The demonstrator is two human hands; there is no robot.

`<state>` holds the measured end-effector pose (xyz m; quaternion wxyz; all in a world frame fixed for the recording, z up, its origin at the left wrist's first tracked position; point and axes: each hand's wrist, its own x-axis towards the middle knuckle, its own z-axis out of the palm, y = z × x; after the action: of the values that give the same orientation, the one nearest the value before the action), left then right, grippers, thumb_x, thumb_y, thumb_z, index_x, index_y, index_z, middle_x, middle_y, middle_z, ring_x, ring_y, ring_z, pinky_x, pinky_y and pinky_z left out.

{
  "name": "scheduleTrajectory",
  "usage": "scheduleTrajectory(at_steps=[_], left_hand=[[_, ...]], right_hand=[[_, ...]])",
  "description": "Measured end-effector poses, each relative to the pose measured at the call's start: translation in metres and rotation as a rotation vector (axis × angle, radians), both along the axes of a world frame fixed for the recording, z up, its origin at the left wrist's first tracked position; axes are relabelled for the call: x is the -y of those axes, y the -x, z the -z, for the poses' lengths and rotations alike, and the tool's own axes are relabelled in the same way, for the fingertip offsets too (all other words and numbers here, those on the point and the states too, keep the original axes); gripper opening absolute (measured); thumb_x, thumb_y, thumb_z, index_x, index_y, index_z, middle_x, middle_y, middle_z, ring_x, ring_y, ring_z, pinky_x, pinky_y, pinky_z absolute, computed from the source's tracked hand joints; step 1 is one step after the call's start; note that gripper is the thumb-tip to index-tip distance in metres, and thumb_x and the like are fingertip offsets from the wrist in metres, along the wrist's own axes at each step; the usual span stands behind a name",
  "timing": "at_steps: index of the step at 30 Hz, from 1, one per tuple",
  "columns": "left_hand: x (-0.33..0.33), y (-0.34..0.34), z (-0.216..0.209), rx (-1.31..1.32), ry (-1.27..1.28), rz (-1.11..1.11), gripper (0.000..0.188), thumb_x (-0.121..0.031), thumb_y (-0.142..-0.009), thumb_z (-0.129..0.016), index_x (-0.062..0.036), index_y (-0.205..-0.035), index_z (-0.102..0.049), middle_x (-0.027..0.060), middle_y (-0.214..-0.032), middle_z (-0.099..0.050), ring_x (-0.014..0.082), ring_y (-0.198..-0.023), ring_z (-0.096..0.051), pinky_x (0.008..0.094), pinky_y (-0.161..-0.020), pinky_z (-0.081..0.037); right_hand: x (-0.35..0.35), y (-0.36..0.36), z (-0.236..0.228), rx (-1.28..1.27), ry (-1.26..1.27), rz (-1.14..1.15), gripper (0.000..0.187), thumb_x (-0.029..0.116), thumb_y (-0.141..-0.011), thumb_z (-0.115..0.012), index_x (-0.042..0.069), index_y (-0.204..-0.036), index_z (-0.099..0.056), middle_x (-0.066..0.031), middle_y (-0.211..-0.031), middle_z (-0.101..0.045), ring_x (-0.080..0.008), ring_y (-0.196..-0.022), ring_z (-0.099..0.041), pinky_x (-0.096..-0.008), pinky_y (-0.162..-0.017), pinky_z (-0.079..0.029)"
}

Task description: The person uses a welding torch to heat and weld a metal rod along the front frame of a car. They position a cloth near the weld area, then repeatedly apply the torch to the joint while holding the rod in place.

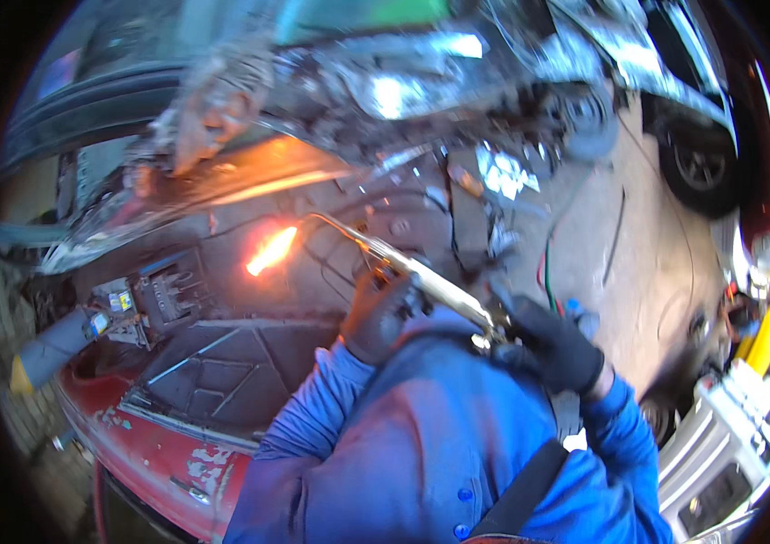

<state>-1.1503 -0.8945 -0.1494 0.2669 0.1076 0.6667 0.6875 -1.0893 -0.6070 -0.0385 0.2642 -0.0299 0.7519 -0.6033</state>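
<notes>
See wrecked car body approx. 12 o'clock. Gripping torch nr ctr, tip toward 10 o'clock, w/ closed fingers of left hand; minding valve end, 4 o'clock, w/ right hand, can't tell if closed. Lit already, w/ orange flame approx. 9 o'clock; prob. still to be put to metal.

I see an orange flame glowing above the floor, white glare on blurred wreckage toward its far edge, outlines bowing near black corners.
</notes>
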Motion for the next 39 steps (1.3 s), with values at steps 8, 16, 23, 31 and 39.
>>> scheduleTrajectory(at_steps=[8,16,23,31,39], left_hand=[[0.041,-0.012,0.016,0.857,-0.357,-0.332,0.033,-0.016,-0.107,-0.063,0.0042,-0.134,-0.064,0.0012,-0.078,-0.055,0.0147,-0.071,-0.056,0.0373,-0.075,-0.054],[0.06,-0.006,0.024,0.885,-0.337,-0.3,0.033,-0.015,-0.107,-0.063,0.0045,-0.134,-0.064,0.0018,-0.077,-0.055,0.0146,-0.07,-0.056,0.0363,-0.075,-0.054],[0.03,-0.002,0.026,0.843,-0.306,-0.188,0.026,-0.015,-0.108,-0.062,0.0054,-0.125,-0.067,0.0041,-0.079,-0.061,0.0147,-0.072,-0.062,0.0351,-0.07,-0.057],[-0.026,0.033,-0.022,0.264,0.181,0.354,0.031,-0.024,-0.096,-0.081,-0.0017,-0.116,-0.073,0.0047,-0.088,-0.07,0.0132,-0.081,-0.068,0.0315,-0.072,-0.057],[-0.11,0.039,-0.091,0.042,0.163,0.537,0.041,-0.031,-0.089,-0.089,-0.0055,-0.119,-0.077,0.0066,-0.099,-0.075,0.0165,-0.085,-0.07,0.0329,-0.08,-0.058]], right_hand=[[0.045,0.004,0.042,0.25,0.026,0.151,0.038,0.025,-0.099,-0.078,0.001,-0.127,-0.069,-0.0191,-0.105,-0.075,-0.0336,-0.094,-0.074,-0.0422,-0.085,-0.057],[0.06,0.004,0.053,0.274,0.002,0.131,0.034,0.025,-0.1,-0.076,0.003,-0.124,-0.07,-0.0192,-0.106,-0.075,-0.0316,-0.094,-0.074,-0.0429,-0.085,-0.057],[0.021,-0.006,0.033,0.32,-0.009,0.084,0.052,0.028,-0.097,-0.081,0.008,-0.142,-0.064,-0.0162,-0.121,-0.076,-0.0274,-0.109,-0.074,-0.0401,-0.098,-0.057],[-0.027,-0.049,-0.009,0.351,-0.124,0.362,0.039,0.016,-0.102,-0.074,0.001,-0.137,-0.068,-0.0098,-0.123,-0.075,-0.017,-0.112,-0.07,-0.035,-0.1,-0.056],[-0.105,-0.098,-0.024,0.256,-0.147,0.586,0.035,0.016,-0.102,-0.068,0.001,-0.134,-0.07,-0.0059,-0.116,-0.075,-0.0126,-0.101,-0.068,-0.0316,-0.09,-0.056]])
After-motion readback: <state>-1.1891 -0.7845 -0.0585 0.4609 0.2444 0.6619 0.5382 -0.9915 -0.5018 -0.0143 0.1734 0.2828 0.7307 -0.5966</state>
